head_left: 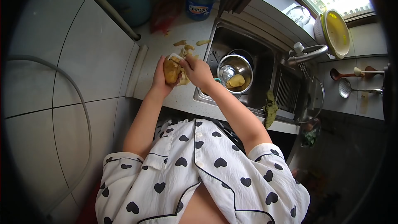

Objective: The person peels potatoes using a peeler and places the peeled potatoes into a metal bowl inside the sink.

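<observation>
Where the oblong, yellow-brown potato (171,72) is: in the bare left hand (160,74), above the pale speckled countertop (145,79), near its front edge and left of the sink.
Potato's long axis: roughly from the countertop's front edge toward its far edge, the far end leaning slightly left.
Potato's ends: one points back toward the white shirt with black hearts (186,161); the other points toward the far edge, just by the tool.
Left hand: wrapped around the potato from the outer side.
Right hand (197,71): clamped on a small white peeling tool (175,57), mostly hidden by fingers, at the potato's far end; both hands are close together.
Peel scraps (189,47): scattered on the countertop beyond the hands, some near the sink's left edge.
Rectangular stainless-steel sink (265,70): holds a round, shiny metal bowl (248,68) toward its left edge, with pale yellow peeled pieces (236,81) inside.
Crumpled green cloth (270,110): draped over the sink's front edge.
Translucent blue plastic bottle (201,4): on the countertop, beyond the sink's far left corner.
</observation>
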The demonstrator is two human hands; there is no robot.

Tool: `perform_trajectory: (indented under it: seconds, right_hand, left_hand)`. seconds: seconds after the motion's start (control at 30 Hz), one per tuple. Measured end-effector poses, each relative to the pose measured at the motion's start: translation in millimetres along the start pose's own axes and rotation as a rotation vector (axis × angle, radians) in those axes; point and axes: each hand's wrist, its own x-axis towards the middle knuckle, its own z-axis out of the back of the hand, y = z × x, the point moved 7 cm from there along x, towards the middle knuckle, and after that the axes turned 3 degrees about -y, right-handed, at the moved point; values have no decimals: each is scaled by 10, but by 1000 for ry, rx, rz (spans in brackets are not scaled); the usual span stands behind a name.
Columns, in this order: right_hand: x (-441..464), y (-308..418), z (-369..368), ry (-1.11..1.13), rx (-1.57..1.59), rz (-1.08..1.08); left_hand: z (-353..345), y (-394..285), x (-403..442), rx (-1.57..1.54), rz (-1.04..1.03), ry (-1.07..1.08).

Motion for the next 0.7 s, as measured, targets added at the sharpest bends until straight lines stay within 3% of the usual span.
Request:
perform_trajectory:
  seconds: [0.07,0.27,0.37,0.47,0.7]
  right_hand:
    - [-37,86,-7,32,-20,47]
    - [-83,206,-41,60,-135,141]
    - [-28,178,68,-169,-37,146]
    - [127,-144,-145,-81,-107,5]
    - [128,-70,-96,-202,63,23]
  left_hand:
    - [26,0,28,26,4,33]
    - [19,-21,13,-111,-7,-164]
    - [111,-75,122,-132,-60,-112]
    - [167,-71,96,-122,21,-212]
    - [201,-19,130,-142,25,-166]
